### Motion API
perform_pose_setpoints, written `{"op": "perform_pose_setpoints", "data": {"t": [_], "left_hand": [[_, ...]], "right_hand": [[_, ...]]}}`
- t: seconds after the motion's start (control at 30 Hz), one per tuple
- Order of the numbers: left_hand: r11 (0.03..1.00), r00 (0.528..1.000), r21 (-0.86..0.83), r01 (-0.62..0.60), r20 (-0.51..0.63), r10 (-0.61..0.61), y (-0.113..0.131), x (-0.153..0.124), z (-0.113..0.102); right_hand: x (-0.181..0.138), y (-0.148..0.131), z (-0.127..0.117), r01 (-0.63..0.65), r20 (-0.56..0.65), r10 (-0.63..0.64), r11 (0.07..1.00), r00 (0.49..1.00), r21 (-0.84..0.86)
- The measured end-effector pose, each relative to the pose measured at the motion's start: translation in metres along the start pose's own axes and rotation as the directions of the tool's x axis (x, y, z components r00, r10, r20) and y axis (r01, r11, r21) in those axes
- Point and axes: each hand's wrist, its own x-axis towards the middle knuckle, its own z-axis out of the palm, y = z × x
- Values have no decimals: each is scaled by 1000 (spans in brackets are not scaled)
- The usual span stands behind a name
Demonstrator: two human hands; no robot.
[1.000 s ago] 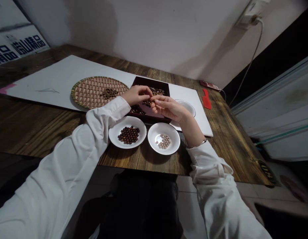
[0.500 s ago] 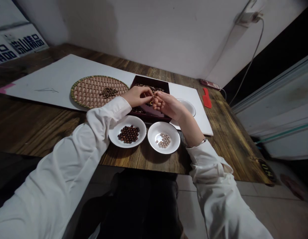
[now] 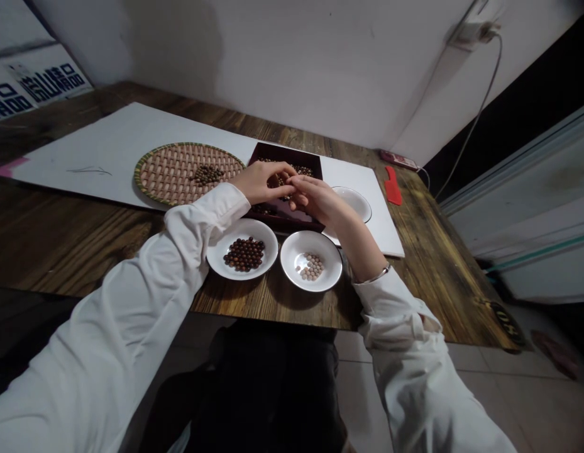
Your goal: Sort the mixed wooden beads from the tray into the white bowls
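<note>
It's dim in here, with a soft shadow (image 3: 173, 53) on the wall (image 3: 282, 63) and 1 glare spot in the front right bowl (image 3: 332, 258). Sleeves (image 3: 122, 314) stretch toward the murky corners.

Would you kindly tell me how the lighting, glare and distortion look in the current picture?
Head view: dim light, with a broad soft shadow on the wall; head view: a glint inside the bowl of pale beads; head view: the left sleeve looks wide-angle stretched; head view: detail between left hand and right hand is too small.
</note>
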Motion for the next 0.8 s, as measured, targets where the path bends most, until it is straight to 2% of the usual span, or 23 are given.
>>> {"op": "perform_pose_setpoints", "data": {"t": [0.47,0.67,0.8], "left_hand": [[1000,995,-10,-19,-97,18,-3,0,2],[1000,996,28,2,-94,0,-5,0,3],[1000,996,27,9,-91,-7,-6,0,2]], "right_hand": [[6,6,0,-12,-86,4,995,996,-100],[6,3,4,-37,-136,22,993,990,-109],[6,3,4,-53,-122,41,994,992,-97]]}}
